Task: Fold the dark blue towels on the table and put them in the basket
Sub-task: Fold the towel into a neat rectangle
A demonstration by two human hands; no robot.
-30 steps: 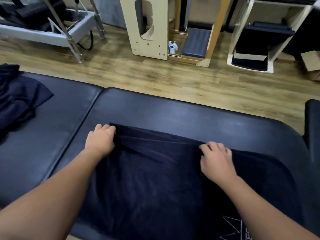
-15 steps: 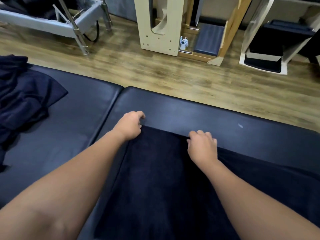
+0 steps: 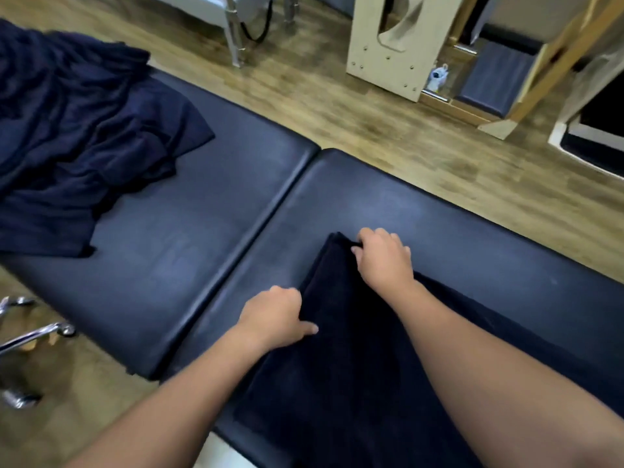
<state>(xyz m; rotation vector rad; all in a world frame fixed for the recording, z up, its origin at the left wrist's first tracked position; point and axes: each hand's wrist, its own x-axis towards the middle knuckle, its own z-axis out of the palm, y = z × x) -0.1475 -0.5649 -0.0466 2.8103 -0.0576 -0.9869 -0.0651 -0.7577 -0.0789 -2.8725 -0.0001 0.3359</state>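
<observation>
Left hand (image 3: 275,317) curled, pinching the dark blue towel (image 3: 344,359) at its left edge; right hand (image 3: 385,258) curled, gripping its far corner on the padded table (image 3: 202,238).

Pilates or therapy studio, padded black treatment table (image 3: 209,211), wooden exercise apparatus (image 3: 388,45), wood-plank floor (image 3: 388,130)

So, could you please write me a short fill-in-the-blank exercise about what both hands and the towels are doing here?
1. Both hands grip the edge of the dark blue ____ nearest the person.
2. The right hand holds its far corner; the left hand holds the ____ corner.
3. A pile of unfolded towels lies on the table's ____ section.

Missing words: towel; near; left
</observation>
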